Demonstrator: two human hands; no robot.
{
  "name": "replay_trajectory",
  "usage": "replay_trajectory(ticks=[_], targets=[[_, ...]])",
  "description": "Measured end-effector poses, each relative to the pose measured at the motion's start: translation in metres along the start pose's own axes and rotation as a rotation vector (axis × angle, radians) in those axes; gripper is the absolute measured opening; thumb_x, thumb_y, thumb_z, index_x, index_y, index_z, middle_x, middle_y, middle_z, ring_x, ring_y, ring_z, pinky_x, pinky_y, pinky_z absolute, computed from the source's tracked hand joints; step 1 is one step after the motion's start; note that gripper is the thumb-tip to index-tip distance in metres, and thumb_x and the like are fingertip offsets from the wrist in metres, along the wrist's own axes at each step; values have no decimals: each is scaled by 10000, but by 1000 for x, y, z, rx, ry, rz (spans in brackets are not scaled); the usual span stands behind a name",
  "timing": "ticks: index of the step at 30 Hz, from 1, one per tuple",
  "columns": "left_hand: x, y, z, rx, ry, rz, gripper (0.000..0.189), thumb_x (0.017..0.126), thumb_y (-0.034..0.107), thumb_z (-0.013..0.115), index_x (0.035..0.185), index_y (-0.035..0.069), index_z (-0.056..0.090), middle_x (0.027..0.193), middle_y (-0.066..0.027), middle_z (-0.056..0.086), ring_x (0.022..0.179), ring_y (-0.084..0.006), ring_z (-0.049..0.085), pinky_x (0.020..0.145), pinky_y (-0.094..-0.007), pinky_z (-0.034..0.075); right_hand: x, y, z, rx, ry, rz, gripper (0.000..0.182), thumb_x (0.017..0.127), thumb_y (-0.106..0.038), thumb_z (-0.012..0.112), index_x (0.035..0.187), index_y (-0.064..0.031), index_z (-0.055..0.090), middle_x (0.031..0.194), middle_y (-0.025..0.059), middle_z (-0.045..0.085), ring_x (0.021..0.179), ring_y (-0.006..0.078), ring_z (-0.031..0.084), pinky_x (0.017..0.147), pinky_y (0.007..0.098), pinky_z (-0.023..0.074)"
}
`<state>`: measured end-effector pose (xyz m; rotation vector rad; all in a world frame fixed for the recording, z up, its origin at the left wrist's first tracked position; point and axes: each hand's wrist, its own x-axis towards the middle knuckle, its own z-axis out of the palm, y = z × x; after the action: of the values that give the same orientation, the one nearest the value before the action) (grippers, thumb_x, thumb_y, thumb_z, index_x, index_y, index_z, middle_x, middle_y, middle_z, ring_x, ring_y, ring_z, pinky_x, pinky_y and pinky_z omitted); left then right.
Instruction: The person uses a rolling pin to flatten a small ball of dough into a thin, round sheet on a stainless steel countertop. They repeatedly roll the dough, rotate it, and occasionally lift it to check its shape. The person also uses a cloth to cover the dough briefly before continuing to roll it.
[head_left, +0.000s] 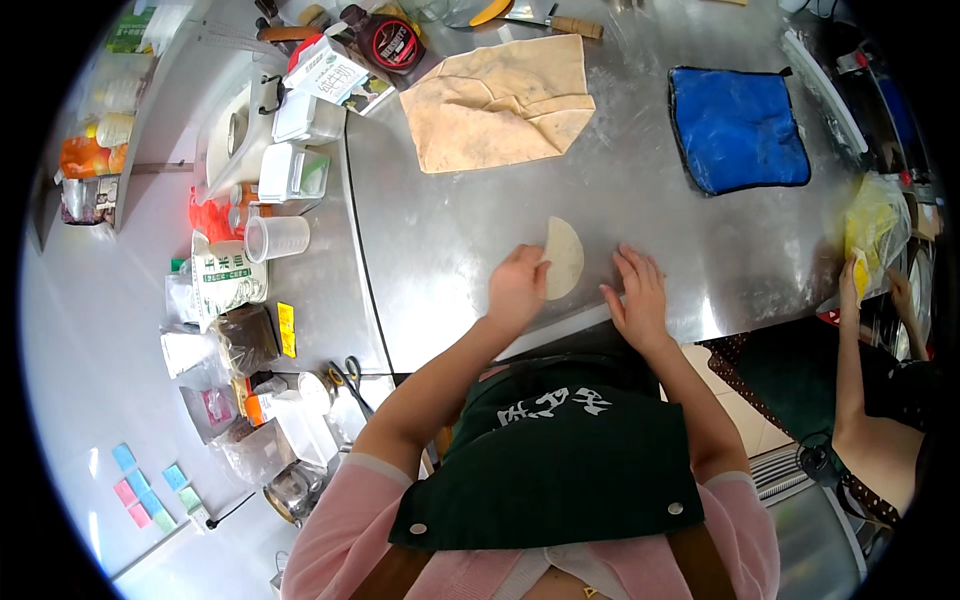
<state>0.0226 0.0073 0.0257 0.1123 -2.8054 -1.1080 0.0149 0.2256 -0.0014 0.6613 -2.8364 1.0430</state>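
Observation:
A thin, pale half-round piece that looks like rolled dough (565, 259) is at the near edge of the steel worktop (465, 210). Its straight side faces my left hand (520, 285), whose curled fingers and thumb hold that edge. The fingers cover part of it. To its right, my right hand (637, 294) rests palm down near the worktop edge, fingers spread and holding nothing. A gap separates it from the dough piece. Farther back, a creased beige cloth (502, 109) lies on the steel.
A blue zip-edged pouch (739, 127) lies back right. At left stand a milk carton (337, 75), a Hershey's syrup bottle (382, 41), plastic tubs (292, 174) and a clear cup (277, 238). Scissors (349, 379) lie nearer. A co-worker's hands (851, 281) hold a yellow bag (874, 217).

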Motion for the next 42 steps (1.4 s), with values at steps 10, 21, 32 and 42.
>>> replay_trajectory(ticks=[10,21,32,42], targets=[[104,83,12,-686,-116,-315,151,835,78,651,948,-18,623,707,-93,616,561,-147,578,529,-309,494,25,24,-22,590,379,531,331,923,-111,562,1218,25,498,1165,152,561,1055,240,564,913,334,447],[67,-6,20,-656,-130,-763,230,891,118,619,1068,-26,590,938,-92,615,789,-146,620,671,-253,528,90,93,3,551,356,687,347,862,-128,645,1147,46,552,1089,146,589,870,200,596,798,294,479],[62,-26,29,-459,-88,-507,231,867,110,637,1062,-9,598,935,-97,632,788,-159,618,699,-290,510,92,52,-19,-5,16,155,209,774,-156,700,924,-53,598,921,116,562,824,324,550,689,425,429],[160,1,100,-96,44,-506,262,733,147,709,949,28,623,829,-154,653,794,-294,655,672,-369,514,1,3,-37,-70,-318,-146,391,632,-179,764,990,-100,629,1003,58,537,986,271,515,883,429,400]])
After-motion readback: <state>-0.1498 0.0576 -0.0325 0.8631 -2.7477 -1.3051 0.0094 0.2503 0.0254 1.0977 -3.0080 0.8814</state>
